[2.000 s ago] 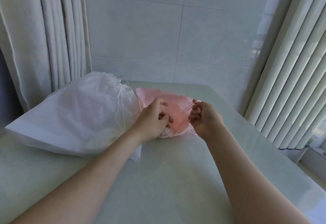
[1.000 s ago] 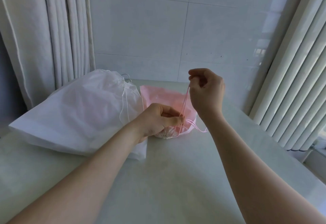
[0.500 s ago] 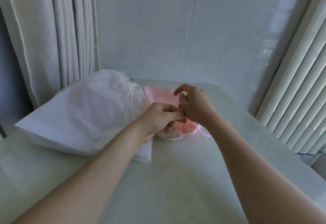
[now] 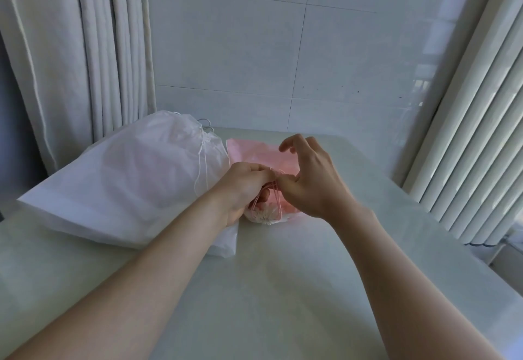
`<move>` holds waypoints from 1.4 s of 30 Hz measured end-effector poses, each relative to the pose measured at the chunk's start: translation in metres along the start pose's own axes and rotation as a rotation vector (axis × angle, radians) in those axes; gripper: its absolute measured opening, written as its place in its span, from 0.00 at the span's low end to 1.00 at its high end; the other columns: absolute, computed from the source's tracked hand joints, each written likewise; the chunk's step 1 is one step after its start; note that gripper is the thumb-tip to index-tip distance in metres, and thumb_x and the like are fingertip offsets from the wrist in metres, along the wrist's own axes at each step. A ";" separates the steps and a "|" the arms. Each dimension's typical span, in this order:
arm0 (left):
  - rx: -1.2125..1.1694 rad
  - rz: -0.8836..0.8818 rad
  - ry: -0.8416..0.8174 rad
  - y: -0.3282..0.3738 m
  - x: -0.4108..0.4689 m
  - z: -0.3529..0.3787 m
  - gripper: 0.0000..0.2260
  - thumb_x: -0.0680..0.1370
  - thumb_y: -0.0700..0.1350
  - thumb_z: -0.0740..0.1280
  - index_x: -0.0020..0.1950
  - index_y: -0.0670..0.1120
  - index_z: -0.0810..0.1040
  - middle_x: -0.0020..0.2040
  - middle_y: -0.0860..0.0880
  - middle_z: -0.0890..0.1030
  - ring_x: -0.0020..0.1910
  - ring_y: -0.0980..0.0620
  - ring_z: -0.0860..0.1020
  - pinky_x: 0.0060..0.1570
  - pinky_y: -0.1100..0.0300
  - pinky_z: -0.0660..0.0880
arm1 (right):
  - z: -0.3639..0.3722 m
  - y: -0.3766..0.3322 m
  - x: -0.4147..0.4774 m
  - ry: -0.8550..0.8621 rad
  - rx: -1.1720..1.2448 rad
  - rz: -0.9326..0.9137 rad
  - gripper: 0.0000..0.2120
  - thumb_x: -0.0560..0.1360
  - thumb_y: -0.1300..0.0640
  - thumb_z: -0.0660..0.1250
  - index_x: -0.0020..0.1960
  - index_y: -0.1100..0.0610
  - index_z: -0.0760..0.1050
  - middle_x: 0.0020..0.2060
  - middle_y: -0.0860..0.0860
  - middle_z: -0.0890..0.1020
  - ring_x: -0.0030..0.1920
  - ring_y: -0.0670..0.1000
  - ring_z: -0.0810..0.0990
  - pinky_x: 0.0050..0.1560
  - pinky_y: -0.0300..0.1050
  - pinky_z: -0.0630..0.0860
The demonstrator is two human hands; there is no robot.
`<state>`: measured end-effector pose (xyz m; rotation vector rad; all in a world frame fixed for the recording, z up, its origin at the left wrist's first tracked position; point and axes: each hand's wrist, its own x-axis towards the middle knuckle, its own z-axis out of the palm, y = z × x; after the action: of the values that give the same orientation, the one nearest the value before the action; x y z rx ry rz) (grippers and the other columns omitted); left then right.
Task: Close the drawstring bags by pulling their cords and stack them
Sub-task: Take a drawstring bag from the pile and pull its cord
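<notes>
Left hand (image 4: 243, 187) comes in from near left, forearm flat and low over the table (image 4: 268, 289). Its fingers are curled tight, gripping the pink cord (image 4: 276, 199) just above the bag's mouth. Right hand (image 4: 314, 181) comes in from near right with the wrist raised. Its thumb tip is down at the cord, touching the left fingertips, while its other fingers are lifted, curved and spread. Can't tell if the right hand really pinches the cord or only touches it.

Cord loops hang from under the left fingers down to the gathered mouth of the pink drawstring bag (image 4: 254, 151). The bag lies flat on the table directly under and beyond both hands, mouth at the near end and puckered shut, body running to the far side. Mid part is hidden by the hands, contents not readable.

White drawstring bag (image 4: 127, 181) sits just left of the pink one, touching it. It is bulky and translucent with something pale inside, shape unclear. Its top is cinched at the far right corner, and the white cord (image 4: 202, 167) dangles down its side. A flat white edge sticks out under its near right corner.

White curtain (image 4: 70, 48) hangs far left, tiled wall (image 4: 283, 48) is behind, and vertical white folds (image 4: 467, 133) run down the right.
</notes>
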<state>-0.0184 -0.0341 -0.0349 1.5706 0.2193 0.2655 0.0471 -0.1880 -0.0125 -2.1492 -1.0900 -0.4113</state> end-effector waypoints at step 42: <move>0.318 0.401 0.339 0.034 -0.024 -0.011 0.16 0.71 0.51 0.61 0.33 0.40 0.76 0.34 0.48 0.79 0.37 0.54 0.77 0.42 0.60 0.71 | 0.008 -0.004 0.004 0.105 0.243 0.269 0.09 0.81 0.59 0.68 0.47 0.57 0.86 0.34 0.42 0.82 0.31 0.38 0.76 0.31 0.29 0.67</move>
<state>-0.0451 -0.0316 -0.0017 1.8741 0.2143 0.8481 0.0466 -0.1786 -0.0141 -1.9978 -0.7385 -0.2502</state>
